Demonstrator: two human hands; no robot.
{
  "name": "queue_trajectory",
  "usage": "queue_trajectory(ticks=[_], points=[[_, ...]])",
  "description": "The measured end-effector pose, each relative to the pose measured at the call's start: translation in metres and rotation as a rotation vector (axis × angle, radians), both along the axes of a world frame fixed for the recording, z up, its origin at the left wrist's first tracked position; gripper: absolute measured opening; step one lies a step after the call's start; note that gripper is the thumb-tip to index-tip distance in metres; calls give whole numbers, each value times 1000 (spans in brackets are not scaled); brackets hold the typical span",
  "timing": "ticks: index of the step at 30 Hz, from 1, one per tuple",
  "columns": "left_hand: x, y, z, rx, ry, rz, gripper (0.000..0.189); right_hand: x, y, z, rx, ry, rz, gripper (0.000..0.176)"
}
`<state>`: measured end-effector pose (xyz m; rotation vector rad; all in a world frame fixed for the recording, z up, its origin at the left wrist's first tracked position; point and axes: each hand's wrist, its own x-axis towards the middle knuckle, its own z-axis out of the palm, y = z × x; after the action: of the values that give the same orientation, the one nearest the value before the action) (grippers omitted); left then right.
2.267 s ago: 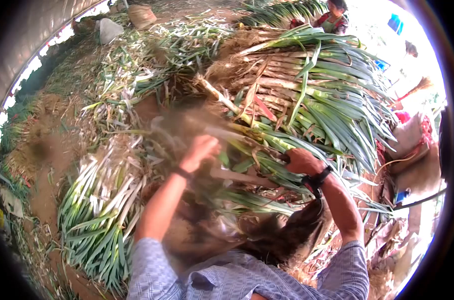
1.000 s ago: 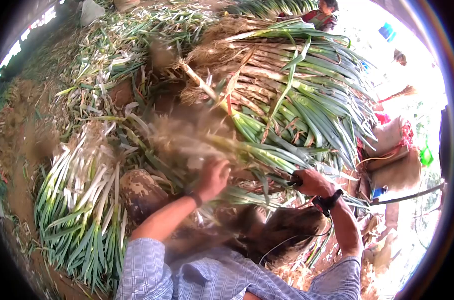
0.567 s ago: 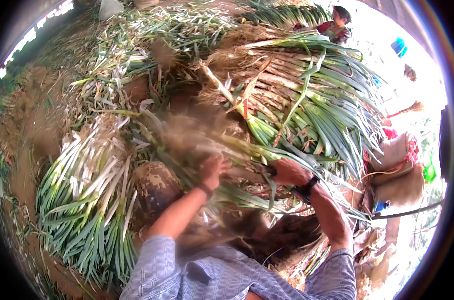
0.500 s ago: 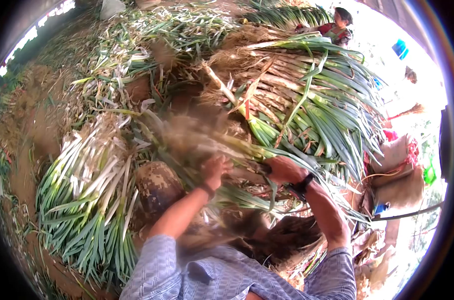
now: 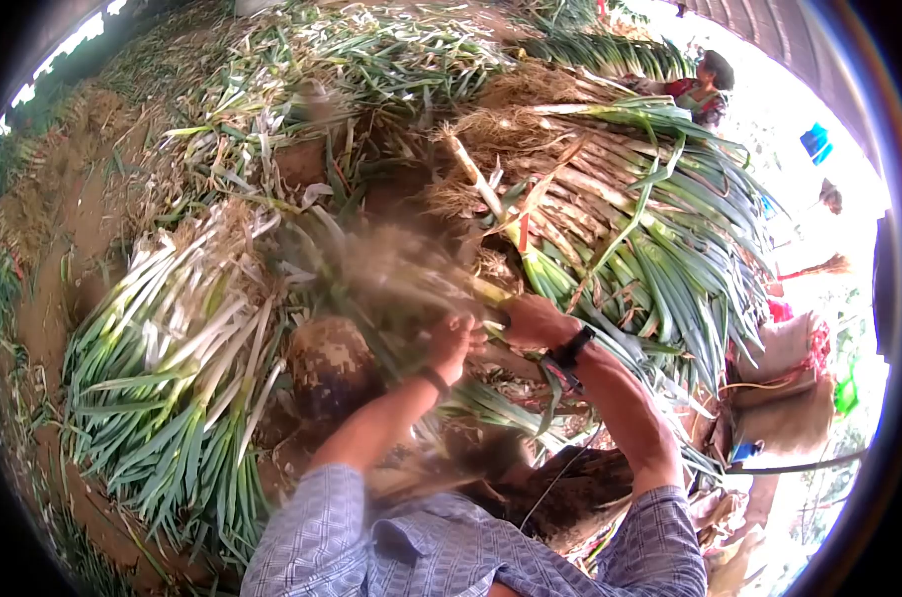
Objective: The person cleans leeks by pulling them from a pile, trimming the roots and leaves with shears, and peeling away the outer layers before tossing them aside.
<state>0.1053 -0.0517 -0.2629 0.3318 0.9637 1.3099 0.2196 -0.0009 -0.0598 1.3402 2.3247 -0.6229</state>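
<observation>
Blurred green onions [image 5: 486, 290] stretch from my hands toward the upper left, their root end smeared by motion and dust. My right hand [image 5: 539, 323], with a dark band on the wrist, is closed around their green part. Close beside it, my left hand [image 5: 455, 345] has its fingers curled against the stalks; what they pinch is hidden. A large heap of green onions [image 5: 610, 199] with brown roots lies beyond my right hand. To the left lies a pile of paler, whiter-stemmed green onions [image 5: 187, 348].
A rounded, worn brown object [image 5: 330, 363] stands left of my left forearm. Loose leaves and peelings [image 5: 361, 60] cover the ground at the back. Another person [image 5: 705, 90] is at the far right. Sacks [image 5: 784, 378] stand at the right.
My right hand has moved left, nearer my left hand. The view has shifted slightly, and the stalks still blur at the root end.
</observation>
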Motion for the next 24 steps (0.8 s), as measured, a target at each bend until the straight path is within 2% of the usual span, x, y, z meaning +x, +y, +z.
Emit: queue_trajectory(ticks=[3, 7, 8, 10, 13, 15, 17, 18, 21, 24], points=[[1, 1, 2, -31, 33, 13, 31, 2, 3, -4, -22, 24, 15, 35], [3, 3, 18, -77, 15, 39, 41, 24, -6, 20, 13, 95, 22, 35], [2, 3, 24, -100, -2, 43, 46, 38, -8, 14, 62, 95, -21, 35], [-3, 4, 32, -147, -39, 46, 55, 67, -15, 24, 5, 64, -78, 33], [-2, 19, 23, -96, -63, 87, 58, 121, -31, 29, -18, 61, -189, 31], [-8, 29, 30, -144, -125, 118, 56, 151, -49, 36, -13, 95, -285, 27], [-11, 35, 32, -153, -154, 176, 53, 174, -65, 41, -5, 156, -282, 27], [-15, 41, 27, -125, -208, 179, 49, 183, -70, 42, -3, 96, -287, 26], [-21, 48, 24, -27, -171, 232, 50, 201, -87, 42, 103, 87, -297, 25], [-17, 54, 24, -55, -77, 181, 43, 203, -90, 34, 187, 54, -262, 17]])
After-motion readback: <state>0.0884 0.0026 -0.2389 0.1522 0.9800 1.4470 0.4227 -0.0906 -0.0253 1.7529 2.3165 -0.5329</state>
